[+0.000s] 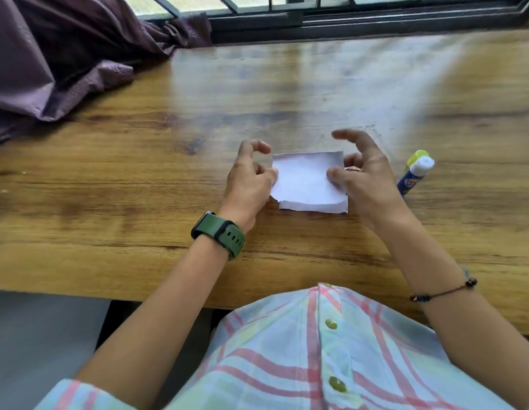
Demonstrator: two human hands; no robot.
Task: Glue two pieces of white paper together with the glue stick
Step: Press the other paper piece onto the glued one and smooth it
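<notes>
Far to the left of my hands, purple curtain cloth spills onto the wooden table. A green watch sits on my left wrist. My left hand rests at the left edge of the white paper, thumb tip touching that edge, index finger curled up and clear of the sheet, the other fingers tucked under; whether they pinch the paper from below I cannot tell. The paper lies on the table between my two hands, an upper sheet over a lower one, the lower one's ragged near edge showing just past the top piece. My right hand stands at the paper's right edge, thumb pressed down on the upper sheet near that edge, fingers spread and arched above the table, nothing gripped. Just to the right of that hand the glue stick lies on the table, blue body, white end pointing away from me, with a yellow-green cap touching it on its far side. A dark beaded cord circles my right forearm. Below both arms, my checked shirt.
</notes>
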